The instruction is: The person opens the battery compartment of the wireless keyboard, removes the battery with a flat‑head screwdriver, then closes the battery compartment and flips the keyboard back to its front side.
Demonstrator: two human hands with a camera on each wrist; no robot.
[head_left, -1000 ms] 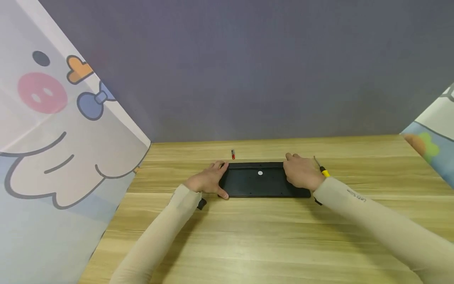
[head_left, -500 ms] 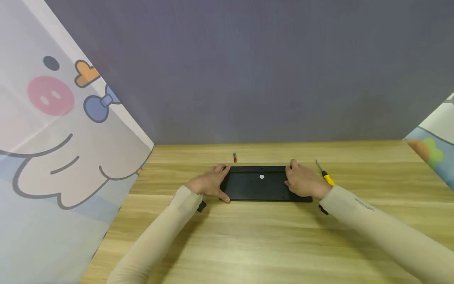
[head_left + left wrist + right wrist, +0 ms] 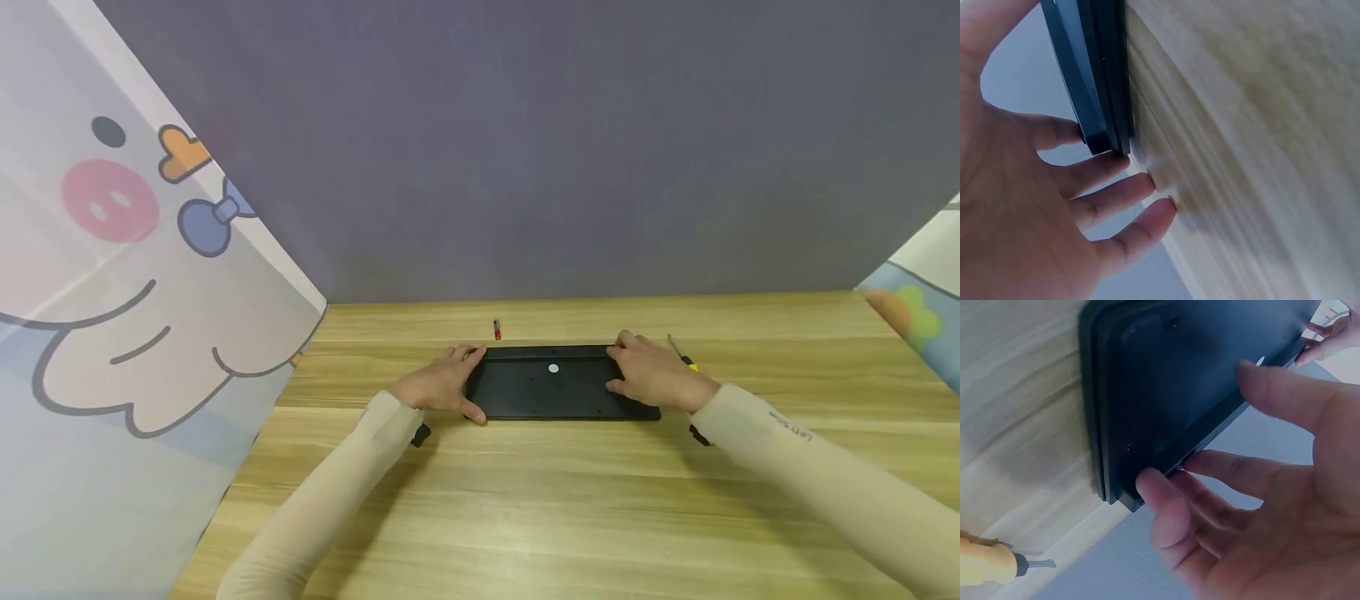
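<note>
A black keyboard [image 3: 540, 392] lies underside up on the table, with small screw holes, a raised strip along its far side and a round white sticker [image 3: 553, 368]. My left hand [image 3: 442, 383] holds its left end, thumb at the near edge and index finger at the far corner. In the left wrist view the other fingers [image 3: 1116, 200] extend past the keyboard's end. My right hand [image 3: 652, 371] touches the far strip near the right end with its fingertips [image 3: 1200, 461]. Its thumb [image 3: 1279, 394] is spread away from them over the underside; whether it touches cannot be told.
A yellow-and-black screwdriver [image 3: 988, 562] lies just right of the keyboard, partly hidden by my right hand in the head view. A small red-tipped item [image 3: 497, 330] lies behind the keyboard. A grey wall [image 3: 570, 150] rises at the table's [image 3: 525, 508] back edge.
My right hand has shifted slightly right along the far strip, and its thumb has spread from the fingers. The left hand and keyboard stay in place.
</note>
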